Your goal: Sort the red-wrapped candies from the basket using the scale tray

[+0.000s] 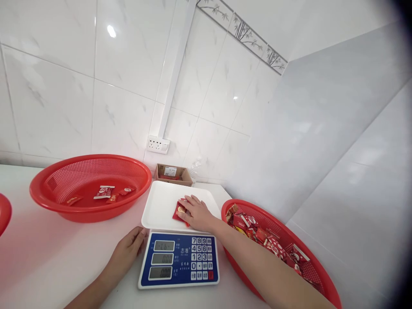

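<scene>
Right hand: my right hand [200, 214] lies over a small, shiny red wrapped packet [178, 211]; can't tell if I'm grasping or just pressing.
Packet spot: centre of frame, on the white plastic pan [159, 204] of a blue-and-white electronic scale [184, 274].
Left hand: my left hand [129, 245], fingers curled by scale's left edge; can't tell if clenched on anything.
Lower right: red plastic mesh basket [281, 234], many packets inside.
</scene>
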### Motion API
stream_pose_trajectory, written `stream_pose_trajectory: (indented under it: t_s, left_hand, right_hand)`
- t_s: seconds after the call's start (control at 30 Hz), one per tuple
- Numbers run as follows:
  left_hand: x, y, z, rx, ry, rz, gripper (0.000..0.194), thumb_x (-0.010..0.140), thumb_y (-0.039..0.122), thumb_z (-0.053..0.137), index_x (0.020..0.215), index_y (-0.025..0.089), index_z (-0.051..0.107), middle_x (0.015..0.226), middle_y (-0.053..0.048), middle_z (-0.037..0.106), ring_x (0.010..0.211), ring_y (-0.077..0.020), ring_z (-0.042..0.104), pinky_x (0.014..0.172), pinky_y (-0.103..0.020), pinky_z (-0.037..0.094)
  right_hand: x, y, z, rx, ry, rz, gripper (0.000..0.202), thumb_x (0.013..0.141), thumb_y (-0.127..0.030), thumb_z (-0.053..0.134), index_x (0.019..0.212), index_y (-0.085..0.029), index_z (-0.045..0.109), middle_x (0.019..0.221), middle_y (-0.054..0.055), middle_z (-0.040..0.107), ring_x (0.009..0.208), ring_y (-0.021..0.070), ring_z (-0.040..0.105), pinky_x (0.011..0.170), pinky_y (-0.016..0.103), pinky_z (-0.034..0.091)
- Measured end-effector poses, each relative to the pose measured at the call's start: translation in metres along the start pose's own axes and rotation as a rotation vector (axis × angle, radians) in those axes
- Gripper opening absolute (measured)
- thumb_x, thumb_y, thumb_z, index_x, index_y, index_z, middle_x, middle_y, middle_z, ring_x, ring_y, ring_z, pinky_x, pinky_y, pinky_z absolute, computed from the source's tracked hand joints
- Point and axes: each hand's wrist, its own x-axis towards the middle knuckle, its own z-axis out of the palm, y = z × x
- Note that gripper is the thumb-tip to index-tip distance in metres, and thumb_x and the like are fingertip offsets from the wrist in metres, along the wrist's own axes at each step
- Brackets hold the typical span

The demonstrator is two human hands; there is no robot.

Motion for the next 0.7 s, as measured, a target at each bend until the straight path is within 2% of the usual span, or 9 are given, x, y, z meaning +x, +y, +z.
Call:
stream_pose_trajectory:
  t_s: [0.17, 0.27, 0.4, 0.47, 0.6, 0.63, 0.7]
  left_hand:
    - [-0.001, 0.003, 0.0, -0.002, 0.012, 0.017, 0.048, 0.075, 0.068, 0.044, 0.069, 0.021, 0.056, 0.057, 0.003, 0.052, 0.058, -0.0172, 0.049, 0.056, -0.027, 0.04]
    - [-0.003, 0.007, 0.0, 0.002, 0.017, 0.021, 0.048, 0.074, 0.068, 0.044, 0.067, 0.021, 0.053, 0.056, 0.003, 0.05, 0.057, -0.0168, 0.048, 0.055, -0.027, 0.039]
    - [-0.005, 0.009, 0.0, 0.017, 0.027, 0.029, 0.049, 0.074, 0.069, 0.044, 0.066, 0.021, 0.053, 0.056, 0.003, 0.049, 0.057, -0.0166, 0.048, 0.054, -0.027, 0.039]
    - [-0.005, 0.009, 0.0, 0.013, 0.026, 0.034, 0.049, 0.074, 0.068, 0.045, 0.067, 0.021, 0.054, 0.057, 0.003, 0.05, 0.057, -0.0166, 0.048, 0.054, -0.027, 0.039]
    - [-0.006, 0.01, 0.001, -0.004, 0.026, 0.045, 0.049, 0.074, 0.068, 0.046, 0.069, 0.021, 0.055, 0.056, 0.003, 0.05, 0.056, -0.0163, 0.048, 0.053, -0.026, 0.039]
    - [-0.006, 0.011, 0.001, -0.007, 0.028, 0.047, 0.049, 0.074, 0.069, 0.046, 0.068, 0.021, 0.054, 0.055, 0.003, 0.049, 0.055, -0.0162, 0.048, 0.052, -0.026, 0.038]
    - [-0.006, 0.011, 0.001, -0.011, 0.034, 0.051, 0.049, 0.073, 0.069, 0.046, 0.066, 0.021, 0.053, 0.054, 0.004, 0.048, 0.054, -0.0158, 0.046, 0.052, -0.026, 0.038]
  right_hand:
    - [0.016, -0.015, 0.003, 0.009, -0.016, -0.079, 0.074, 0.086, -0.072, 0.022, 0.145, -0.027, 0.028, 0.155, 0.009, 0.016, 0.142, 0.031, 0.004, 0.11, 0.056, 0.006]
    - [0.021, -0.019, 0.003, 0.035, -0.03, -0.105, 0.074, 0.085, -0.071, 0.026, 0.145, -0.027, 0.03, 0.155, 0.01, 0.016, 0.142, 0.0315, 0.002, 0.11, 0.057, 0.003]
    - [0.019, -0.019, -0.011, 0.112, -0.005, -0.08, 0.075, 0.083, -0.07, 0.037, 0.144, -0.027, 0.031, 0.155, 0.009, 0.016, 0.142, 0.0315, 0.002, 0.11, 0.059, 0.001]
    - [0.013, -0.021, -0.026, 0.17, 0.083, -0.04, 0.073, 0.087, -0.066, 0.034, 0.146, -0.024, 0.027, 0.155, 0.009, 0.014, 0.142, 0.03, 0.002, 0.111, 0.057, 0.004]
    - [-0.014, -0.039, -0.047, 0.3, 0.373, 0.006, 0.06, 0.096, -0.052, 0.015, 0.146, -0.02, 0.02, 0.154, 0.007, 0.018, 0.142, 0.0174, 0.013, 0.114, 0.038, 0.017]
    - [-0.024, -0.047, -0.046, 0.343, 0.453, 0.0, 0.057, 0.097, -0.049, 0.013, 0.145, -0.021, 0.022, 0.153, 0.007, 0.024, 0.14, 0.0158, 0.019, 0.113, 0.035, 0.022]
    - [-0.045, -0.063, -0.029, 0.512, 0.631, -0.106, 0.046, 0.096, -0.047, 0.027, 0.134, -0.024, 0.04, 0.139, 0.006, 0.046, 0.128, 0.0186, 0.041, 0.104, 0.036, 0.037]
